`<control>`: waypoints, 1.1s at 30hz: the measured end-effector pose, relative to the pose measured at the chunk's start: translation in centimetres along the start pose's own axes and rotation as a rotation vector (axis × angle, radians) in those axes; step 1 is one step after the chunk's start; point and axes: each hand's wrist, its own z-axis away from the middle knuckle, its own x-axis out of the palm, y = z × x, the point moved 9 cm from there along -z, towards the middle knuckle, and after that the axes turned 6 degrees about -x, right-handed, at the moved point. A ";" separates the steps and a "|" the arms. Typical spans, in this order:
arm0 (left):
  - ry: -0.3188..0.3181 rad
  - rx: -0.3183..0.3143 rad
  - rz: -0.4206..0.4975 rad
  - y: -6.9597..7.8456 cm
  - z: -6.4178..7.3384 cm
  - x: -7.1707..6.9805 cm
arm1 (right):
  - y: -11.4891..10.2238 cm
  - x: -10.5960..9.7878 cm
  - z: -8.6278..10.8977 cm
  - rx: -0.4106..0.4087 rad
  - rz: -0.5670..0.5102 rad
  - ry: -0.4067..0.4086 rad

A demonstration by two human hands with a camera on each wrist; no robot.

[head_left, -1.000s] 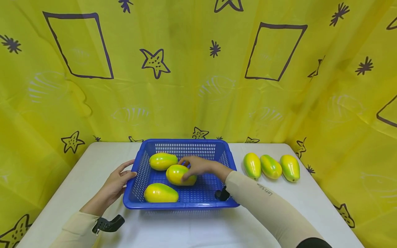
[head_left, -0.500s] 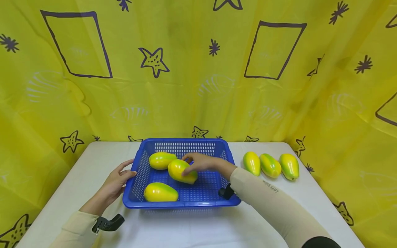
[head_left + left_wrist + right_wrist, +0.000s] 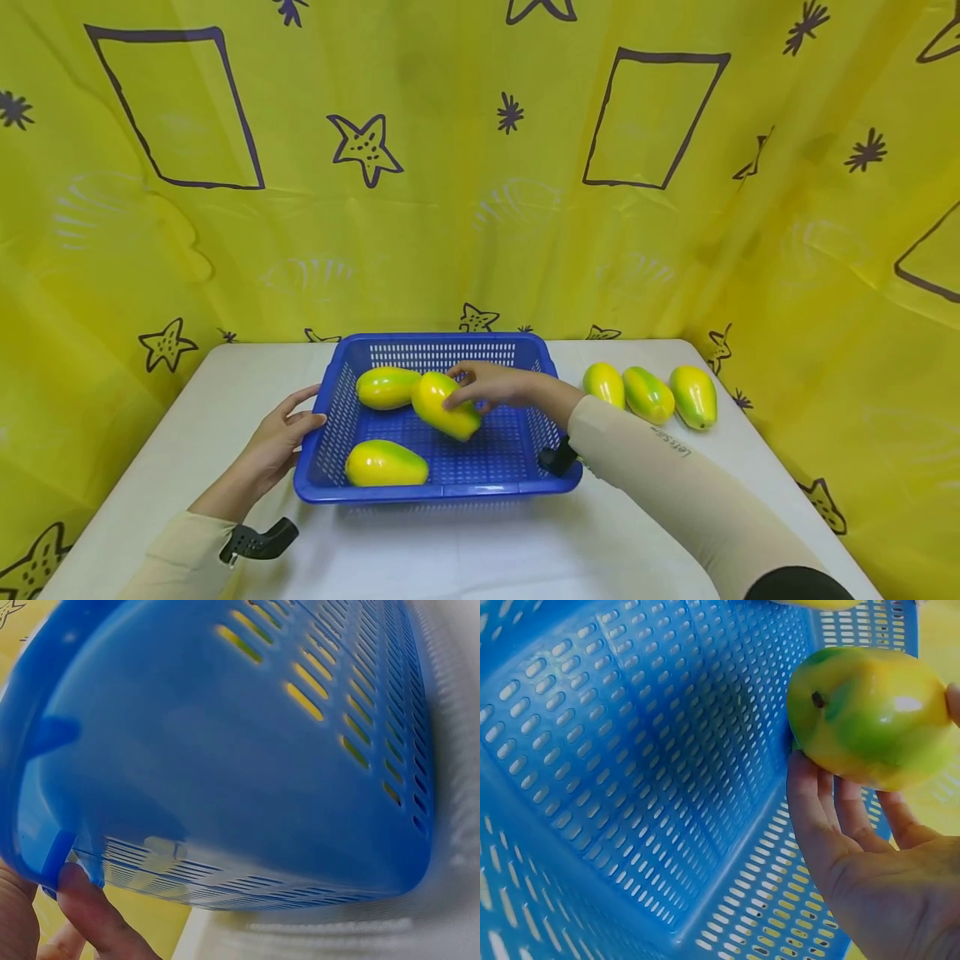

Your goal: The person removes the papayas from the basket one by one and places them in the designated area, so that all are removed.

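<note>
In the head view, my right hand (image 3: 491, 385) grips a glossy yellow-green mango (image 3: 438, 404), raised and tilted inside the blue plastic basket (image 3: 438, 495). The right wrist view has the fingers under the held mango (image 3: 870, 720), its dark-tipped end facing the camera. My left hand (image 3: 273, 437) pinches the basket's left rim between thumb and fingers; the left wrist view shows that thumb at the rim's corner. Inside the basket, one mango (image 3: 387, 388) lies at the back left and another mango (image 3: 386, 463) at the front left.
Right of the basket, three more mangoes, among them the rightmost mango (image 3: 693, 397), lie in a row on the white table (image 3: 420, 554). A yellow patterned curtain (image 3: 435, 208) hangs behind the table and at its sides.
My right hand has lifted the mango from the basket's floor, and it now tilts with its near end toward the right. The left hand keeps its grip on the rim.
</note>
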 end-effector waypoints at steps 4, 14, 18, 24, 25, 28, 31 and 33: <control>0.001 -0.001 -0.001 0.0 0.1 0.0 | 0.1 -0.1 0.5 0.022 -0.049 -0.009; 0.011 -0.006 -0.011 0.0 -0.1 -0.1 | 0.8 -0.7 2.0 0.105 -0.237 0.015; 0.020 -0.005 -0.031 0.0 0.0 0.0 | 1.0 -0.9 2.7 0.130 -0.288 0.026; 0.030 -0.004 -0.041 0.0 0.1 -0.1 | 1.5 -1.1 3.6 0.170 -0.360 0.033; 0.029 -0.004 -0.041 0.0 0.1 -0.1 | 1.5 -1.1 3.8 0.172 -0.362 0.034; 0.027 -0.001 -0.042 0.0 0.1 -0.1 | 1.9 -1.4 4.3 0.186 -0.372 0.048; 0.024 0.001 -0.043 0.0 0.1 0.0 | 2.1 -1.6 4.9 0.186 -0.384 0.051; 0.024 -0.001 -0.040 0.0 0.1 0.0 | 2.2 -1.7 5.3 0.191 -0.399 0.055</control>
